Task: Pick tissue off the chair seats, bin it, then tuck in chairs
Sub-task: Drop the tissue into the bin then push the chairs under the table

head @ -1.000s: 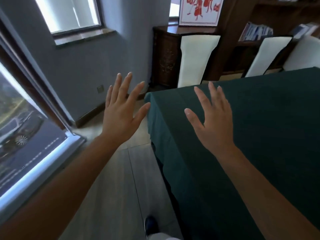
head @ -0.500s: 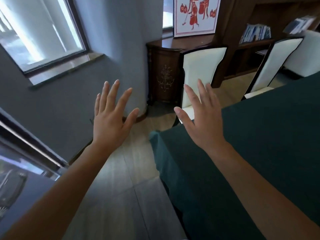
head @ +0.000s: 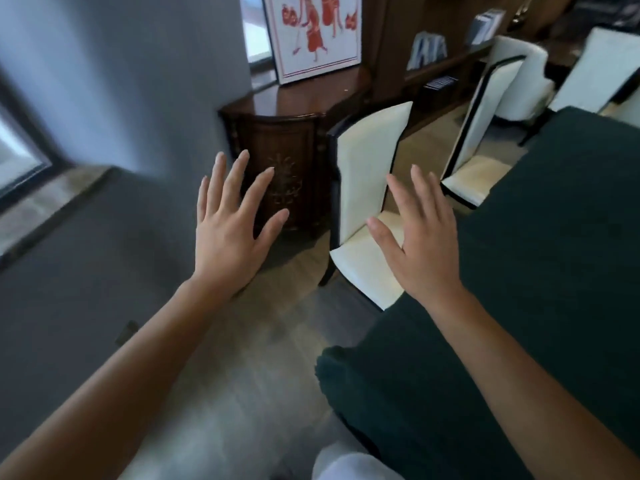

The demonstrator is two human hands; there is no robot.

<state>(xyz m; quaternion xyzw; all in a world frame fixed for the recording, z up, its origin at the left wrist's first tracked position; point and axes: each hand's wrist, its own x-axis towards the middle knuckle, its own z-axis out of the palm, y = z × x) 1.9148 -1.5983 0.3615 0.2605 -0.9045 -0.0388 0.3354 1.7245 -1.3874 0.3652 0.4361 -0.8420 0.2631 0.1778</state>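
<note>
My left hand (head: 230, 230) and my right hand (head: 420, 242) are both raised in front of me, fingers spread, holding nothing. Just beyond the right hand stands a white-cushioned chair (head: 363, 188) with a dark frame, its seat partly under the green-clothed table (head: 519, 289). A second white chair (head: 478, 161) stands further along the same table side, and a third (head: 602, 77) at the far right. I see no tissue on the visible parts of the seats; my right hand covers part of the nearest seat.
A dark wooden cabinet (head: 291, 161) with a red-and-white picture (head: 315, 32) on top stands against the grey wall behind the nearest chair. A bookshelf (head: 446, 57) runs along the back. A window sill (head: 45, 202) is at left. Grey floor (head: 242, 375) lies between wall and table.
The view has swung right and moved forward along the table; the chairs and cabinet are closer and larger. Both hands stay raised and spread throughout.
</note>
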